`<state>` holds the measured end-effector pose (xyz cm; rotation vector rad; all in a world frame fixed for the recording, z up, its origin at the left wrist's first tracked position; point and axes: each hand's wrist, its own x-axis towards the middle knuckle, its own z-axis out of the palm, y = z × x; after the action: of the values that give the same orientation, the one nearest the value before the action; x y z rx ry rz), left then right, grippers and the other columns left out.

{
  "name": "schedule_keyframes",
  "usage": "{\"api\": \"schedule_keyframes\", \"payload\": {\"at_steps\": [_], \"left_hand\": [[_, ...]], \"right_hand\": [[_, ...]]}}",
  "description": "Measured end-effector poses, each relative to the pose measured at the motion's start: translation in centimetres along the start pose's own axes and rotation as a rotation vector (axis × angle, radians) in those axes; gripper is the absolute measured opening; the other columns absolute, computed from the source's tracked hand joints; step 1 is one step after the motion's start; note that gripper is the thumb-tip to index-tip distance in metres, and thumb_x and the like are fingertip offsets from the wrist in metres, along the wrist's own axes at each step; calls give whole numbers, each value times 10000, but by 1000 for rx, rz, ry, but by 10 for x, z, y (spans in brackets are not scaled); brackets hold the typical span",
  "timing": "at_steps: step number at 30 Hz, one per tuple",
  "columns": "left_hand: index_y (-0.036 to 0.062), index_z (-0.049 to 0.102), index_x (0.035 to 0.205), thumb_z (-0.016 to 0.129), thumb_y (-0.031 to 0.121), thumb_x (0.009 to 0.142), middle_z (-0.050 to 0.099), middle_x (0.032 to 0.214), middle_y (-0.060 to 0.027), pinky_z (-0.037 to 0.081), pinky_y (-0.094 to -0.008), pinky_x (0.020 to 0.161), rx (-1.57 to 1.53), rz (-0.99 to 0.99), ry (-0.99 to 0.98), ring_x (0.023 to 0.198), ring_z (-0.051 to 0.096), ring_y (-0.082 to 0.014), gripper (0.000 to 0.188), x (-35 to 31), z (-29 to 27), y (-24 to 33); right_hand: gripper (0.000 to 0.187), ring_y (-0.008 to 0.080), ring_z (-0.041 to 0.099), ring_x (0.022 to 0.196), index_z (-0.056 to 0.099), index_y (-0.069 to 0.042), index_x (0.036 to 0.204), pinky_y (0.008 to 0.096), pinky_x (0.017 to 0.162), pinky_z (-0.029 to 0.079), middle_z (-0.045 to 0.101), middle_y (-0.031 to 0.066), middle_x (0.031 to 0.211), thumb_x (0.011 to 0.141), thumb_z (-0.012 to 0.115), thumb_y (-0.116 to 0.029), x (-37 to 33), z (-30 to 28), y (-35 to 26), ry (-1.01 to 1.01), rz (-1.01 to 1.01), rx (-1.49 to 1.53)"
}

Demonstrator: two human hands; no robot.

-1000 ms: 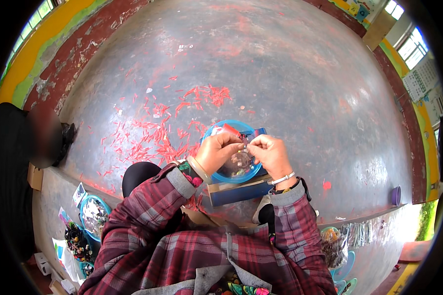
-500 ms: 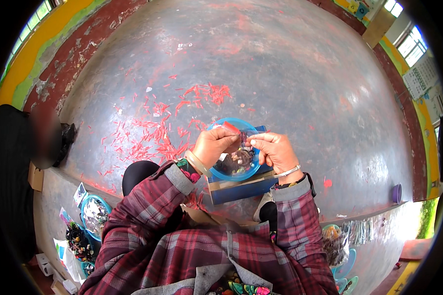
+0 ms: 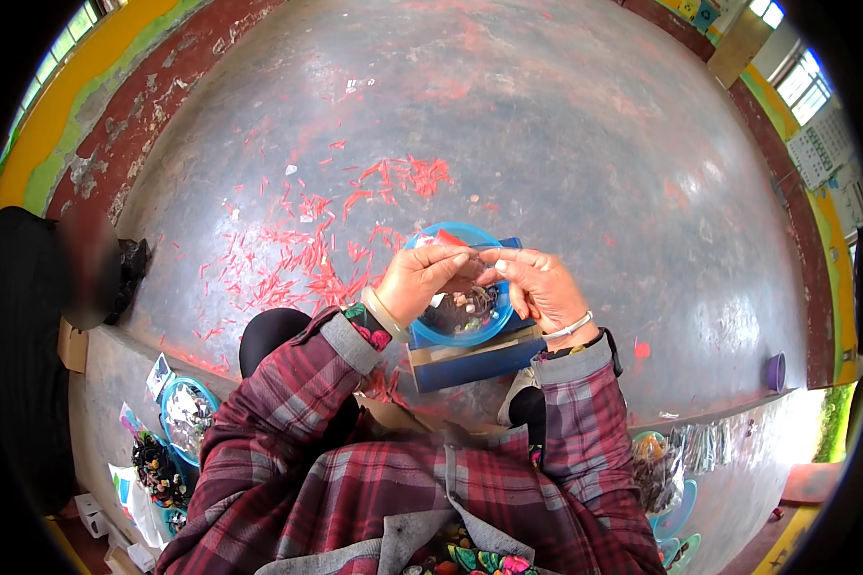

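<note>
Pinching with left hand (image 3: 412, 286) and right hand (image 3: 548, 289), tips nearly meeting | both grips look closed, can't tell on what | blue basin (image 3: 460, 341) just below | slack pinch could drop anything held, tbh

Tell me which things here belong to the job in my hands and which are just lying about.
Likely in use:
Left hand and right hand, close together; any held piece is too small to tell
Blue basin beneath them, with small pieces inside
Blue box, seemingly under the basin

Probably just lying about:
Scattered red scraps
Purple container, far right
</note>
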<state>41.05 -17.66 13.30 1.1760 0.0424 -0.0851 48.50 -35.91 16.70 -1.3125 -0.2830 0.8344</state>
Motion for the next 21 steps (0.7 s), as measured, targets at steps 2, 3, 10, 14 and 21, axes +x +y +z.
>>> {"api": "schedule_keyframes", "payload": {"at_steps": [2,3,10,14,21], "left_hand": [[-33,555,1106,446,138,929,615,1029,-133,498,-322,838,-5,14,-16,943,603,-207,269,-2,3,2],[-33,551,1113,443,143,931,608,1045,-134,497,-321,840,12,22,-25,955,597,-205,275,-2,3,1],[-35,506,1174,432,162,936,564,1133,-136,485,-317,863,58,1,-77,1032,555,-202,317,-5,4,3],[-34,494,1188,419,170,942,544,1167,-135,482,-317,863,68,16,-102,1067,536,-212,328,-4,4,0],[-16,398,1274,407,197,948,463,1264,-140,478,-309,856,46,48,-177,1099,514,-211,390,-4,9,1]], "right_hand": [[270,57,481,403,630,24,972,150,352,327,613,59,657,847,580,-210,-2,-5,0,-56,25,-44],[287,54,485,410,624,27,986,150,355,334,624,71,711,849,577,-221,-3,-8,0,-77,63,-75],[369,55,512,444,599,38,1038,151,352,335,646,117,939,868,548,-286,-7,-6,-6,-141,57,-18],[374,78,558,481,597,40,1016,153,340,330,641,131,953,879,533,-302,-7,-16,3,-130,108,-19],[410,97,596,557,574,16,1050,152,352,330,634,129,959,908,474,-355,-10,-10,-1,-148,58,59]]}}
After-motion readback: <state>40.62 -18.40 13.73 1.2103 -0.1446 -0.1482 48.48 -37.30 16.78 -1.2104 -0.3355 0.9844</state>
